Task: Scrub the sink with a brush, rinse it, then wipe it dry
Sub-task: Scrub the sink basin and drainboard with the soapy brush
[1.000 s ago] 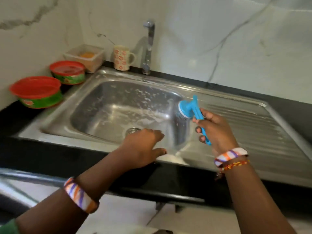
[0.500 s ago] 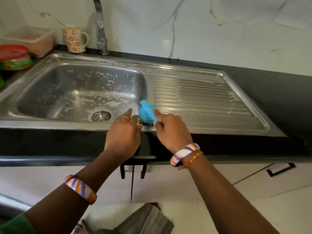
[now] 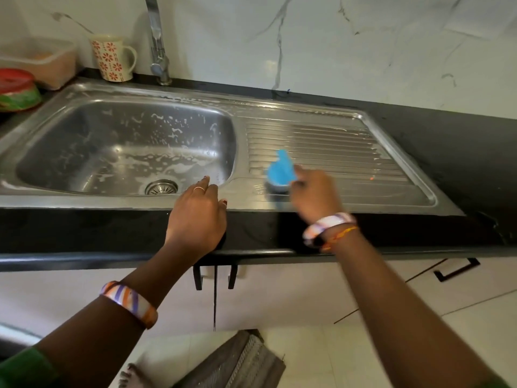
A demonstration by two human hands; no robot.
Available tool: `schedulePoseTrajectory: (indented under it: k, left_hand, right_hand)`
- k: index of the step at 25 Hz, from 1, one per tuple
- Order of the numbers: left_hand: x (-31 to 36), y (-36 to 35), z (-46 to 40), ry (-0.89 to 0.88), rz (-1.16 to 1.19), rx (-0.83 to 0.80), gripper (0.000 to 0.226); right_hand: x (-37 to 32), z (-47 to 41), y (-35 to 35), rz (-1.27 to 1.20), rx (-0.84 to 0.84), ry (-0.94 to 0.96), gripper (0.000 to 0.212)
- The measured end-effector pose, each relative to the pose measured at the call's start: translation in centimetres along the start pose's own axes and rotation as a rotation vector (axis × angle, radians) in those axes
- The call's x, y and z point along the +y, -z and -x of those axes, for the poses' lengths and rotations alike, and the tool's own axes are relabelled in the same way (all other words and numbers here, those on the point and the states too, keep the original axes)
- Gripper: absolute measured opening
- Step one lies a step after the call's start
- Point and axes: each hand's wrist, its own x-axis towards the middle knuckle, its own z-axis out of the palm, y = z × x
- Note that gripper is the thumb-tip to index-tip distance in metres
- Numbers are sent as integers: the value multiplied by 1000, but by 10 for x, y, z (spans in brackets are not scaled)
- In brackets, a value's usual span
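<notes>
Half a second ago the brush sat at the front rim of the sink, at the corner where the basin meets the drainboard, both hands close together. Now the left hand (image 3: 197,217) has stayed roughly where it was: it rests on the front edge of the sink (image 3: 84,201), fingers fairly straight and reaching over the rim toward the basin, holding nothing. The basin (image 3: 126,147) shows streaks and dots of suds on its back and right walls and floor, with the drain strainer (image 3: 161,187) near its front edge.

The right hand (image 3: 316,197) has carried the blue brush (image 3: 280,170) rightward onto the near left part of the ribbed drainboard (image 3: 349,152), bristles down on the metal; its grip is wrapped round the handle. I judge from this that scrubbing has passed from the basin to the drainboard, so the scrub step is under way and rinsing and wiping are not yet begun.

Hard to make out: the right hand and brush are blurred by motion, so how the fingers lie on the handle is unclear, and the handle itself is hidden beneath the hand. The tap (image 3: 158,40) is cut off at the top edge, its spout unseen. At the tabletop's left edge, a red-lidded tub (image 3: 16,89) is partly out of view. No cloth for drying can be identified with certainty.
</notes>
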Motion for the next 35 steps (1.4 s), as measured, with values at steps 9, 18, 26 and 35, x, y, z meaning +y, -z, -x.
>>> schedulePoseTrajectory:
  k: [9,18,26,35]
  left_hand:
    - [1,-1,-1,11,-20,-6,36]
    - [-1,-1,-1,35,-24,-16,36]
    - [3,3,0,3,-69,7,36]
    - [1,-1,0,48,-36,50,35]
  right_hand:
    - [74,6,72,362,126,-289,39]
    - [-11,31,-11,-47,-81,87,42]
    - [104,25,77,128,195,-376,40]
    - [-20,42,-18,-472,-315,-46,45]
